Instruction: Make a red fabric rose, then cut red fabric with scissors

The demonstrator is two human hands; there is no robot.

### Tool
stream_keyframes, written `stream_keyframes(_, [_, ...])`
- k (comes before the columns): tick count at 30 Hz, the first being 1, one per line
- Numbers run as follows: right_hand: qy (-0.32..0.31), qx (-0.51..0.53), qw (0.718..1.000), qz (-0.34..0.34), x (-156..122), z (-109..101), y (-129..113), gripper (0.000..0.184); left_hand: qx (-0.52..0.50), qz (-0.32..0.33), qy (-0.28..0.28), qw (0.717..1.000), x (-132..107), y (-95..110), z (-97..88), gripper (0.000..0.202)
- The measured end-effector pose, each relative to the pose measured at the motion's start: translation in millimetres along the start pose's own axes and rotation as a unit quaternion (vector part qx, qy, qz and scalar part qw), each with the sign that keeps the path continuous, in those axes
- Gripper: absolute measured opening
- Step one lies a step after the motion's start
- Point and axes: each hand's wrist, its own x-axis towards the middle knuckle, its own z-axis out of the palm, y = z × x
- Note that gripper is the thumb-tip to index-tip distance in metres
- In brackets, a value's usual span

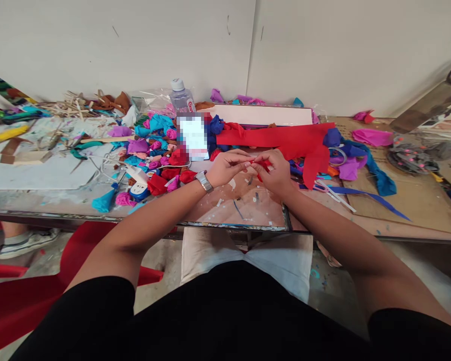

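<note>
Over the table's front middle, my left hand and my right hand meet fingertip to fingertip. Both pinch a small piece of red crepe paper, partly hidden by the fingers. Just behind them lies a long red crepe paper strip, with one end hanging forward beside my right hand. To the left is a heap of crumpled crepe paper pieces in blue, purple, pink and red. A phone with a lit, blurred screen leans in front of a clear bottle.
A white plug and cable lie left. At the right are scissors, a blue strip, cardboard and a grey bundle with pink dots. Wooden sticks are piled back left. A red chair stands below the table.
</note>
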Motion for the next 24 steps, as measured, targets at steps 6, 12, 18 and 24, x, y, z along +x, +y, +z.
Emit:
stream_keyframes(6, [-0.005, 0.000, 1.000, 0.009, 0.7, -1.1, 0.2, 0.041, 0.001, 0.007, -0.014, 1.000, 0.3, 1.5, 0.4, 0.041])
stream_keyframes(12, [-0.011, 0.006, 1.000, 0.003, 0.2, -1.1, 2.5, 0.038, -0.011, 0.006, -0.046, 0.999, 0.4, 3.1, 1.0, 0.049])
stream_keyframes(18, [-0.009, 0.001, 1.000, -0.006, 1.2, -1.5, 1.4, 0.038, -0.012, -0.006, -0.071, 0.997, 0.5, 4.8, 0.2, 0.051])
stream_keyframes(24, [-0.010, -0.011, 1.000, -0.020, 0.8, -2.1, 3.3, 0.035, -0.024, -0.023, -0.074, 0.997, 1.2, 6.1, 1.1, 0.056])
